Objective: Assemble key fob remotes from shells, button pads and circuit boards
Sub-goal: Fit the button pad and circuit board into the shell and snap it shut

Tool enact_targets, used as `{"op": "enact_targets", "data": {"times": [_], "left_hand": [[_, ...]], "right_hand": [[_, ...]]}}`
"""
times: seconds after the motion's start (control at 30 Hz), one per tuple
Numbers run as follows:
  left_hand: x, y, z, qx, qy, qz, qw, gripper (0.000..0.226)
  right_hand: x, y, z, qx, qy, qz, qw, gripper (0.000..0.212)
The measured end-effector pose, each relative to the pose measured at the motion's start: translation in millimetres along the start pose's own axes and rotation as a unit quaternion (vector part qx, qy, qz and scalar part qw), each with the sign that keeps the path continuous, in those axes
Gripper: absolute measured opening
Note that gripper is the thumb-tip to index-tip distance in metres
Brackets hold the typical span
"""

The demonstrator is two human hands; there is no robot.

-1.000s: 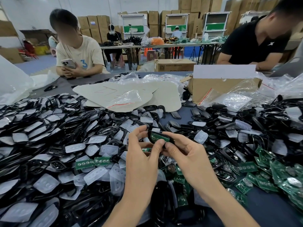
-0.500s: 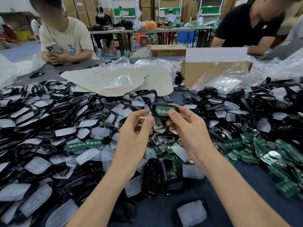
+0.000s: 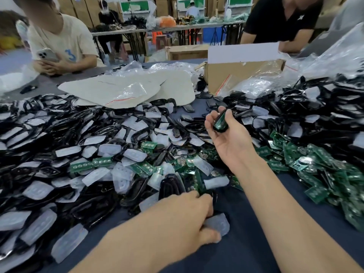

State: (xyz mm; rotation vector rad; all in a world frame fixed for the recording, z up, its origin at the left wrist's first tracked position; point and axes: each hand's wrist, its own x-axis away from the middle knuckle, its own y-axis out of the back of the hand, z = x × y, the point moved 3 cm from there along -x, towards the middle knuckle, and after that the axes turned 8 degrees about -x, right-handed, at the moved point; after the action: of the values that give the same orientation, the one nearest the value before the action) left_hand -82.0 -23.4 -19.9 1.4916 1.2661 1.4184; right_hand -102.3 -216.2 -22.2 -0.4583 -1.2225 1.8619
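Fingers [image 3: 229, 115] of the right hand [image 3: 230, 140] are curled, pinching a black shell [image 3: 222, 119] with a green board [image 3: 218, 126] seated inside. Fingers [image 3: 203, 200] and thumb of the left hand [image 3: 177, 217] pinch a clear pad [image 3: 219, 223] lying on the worktop [image 3: 246, 243]. Left of both hands is a shell heap [image 3: 59, 125]; right of them, a board heap [image 3: 315, 164].

A blue "3" is printed on the beige T-shirt [image 3: 59, 36] opposite.

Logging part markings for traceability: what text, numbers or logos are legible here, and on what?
"3": blue, on the beige T-shirt across the table.
White logo on the black shirt: too blurred to read.
Circuit boards and cardboard box: no print legible.
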Motion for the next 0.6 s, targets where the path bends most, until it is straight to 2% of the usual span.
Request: {"op": "enact_targets", "data": {"times": [0.17,0.23,0.27,0.3,0.37,0.4,0.47,0.6], "left_hand": [[1,1,-10,-0.036,-0.057,-0.068,0.995,0.017],[-4,4,0,0.024,-0.046,-0.116,0.992,0.009],[-9,7,6,0.103,-0.041,-0.136,0.985,0.006],[-13,12,13,0.209,-0.039,-0.149,0.966,0.004],[-25,22,30,0.411,-0.037,-0.179,0.893,0.006],[-32,27,39,0.472,-0.035,-0.201,0.857,0.008],[-45,32,55,0.534,-0.028,-0.245,0.808,0.012],[-59,26,74,0.581,0.007,-0.306,0.754,0.03]], "right_hand": [[0,1,-4,0.042,-0.006,0.012,0.999,0.026],[0,0,-4,0.056,-0.007,0.013,0.998,0.026],[0,0,-5,0.062,-0.007,0.014,0.998,0.027],[0,-1,-5,0.073,-0.004,0.017,0.997,0.027],[1,-2,-6,0.116,0.009,0.024,0.993,0.027],[2,-3,-8,0.141,0.016,0.03,0.989,0.026],[4,-5,-12,0.192,0.021,0.046,0.98,0.026],[9,-8,-20,0.305,0.046,0.077,0.948,0.026]]}}
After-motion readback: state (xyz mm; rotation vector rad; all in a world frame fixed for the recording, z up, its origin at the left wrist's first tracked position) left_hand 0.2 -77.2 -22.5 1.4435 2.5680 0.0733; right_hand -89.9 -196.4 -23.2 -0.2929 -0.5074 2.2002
